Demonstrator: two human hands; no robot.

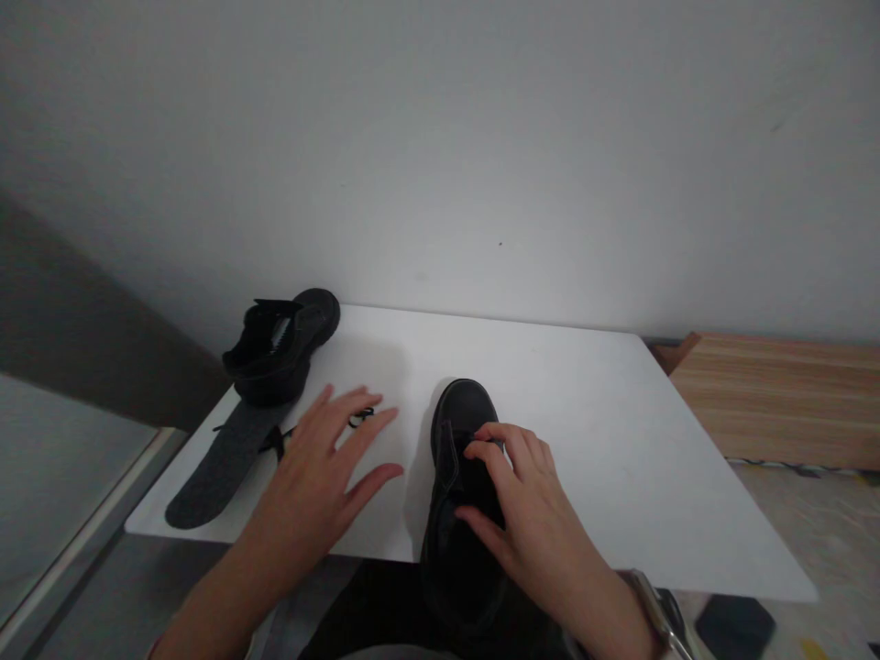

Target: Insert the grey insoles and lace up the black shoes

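Observation:
A black shoe points away from me near the front edge of the white table, with its opening towards me. My right hand is on its right side, fingers curled over the lacing area and thumb by the opening. No lace shows in this shoe's visible part. My left hand hovers left of the shoe, fingers spread and holding nothing. Under and beside it lies a black shoelace, partly hidden by the hand. A second black shoe stands at the back left, beside a grey insole.
The white table meets a pale wall at the back. A wood-grain board sits lower to the right. A dark object lies on the floor at the lower right. My right wrist wears a watch.

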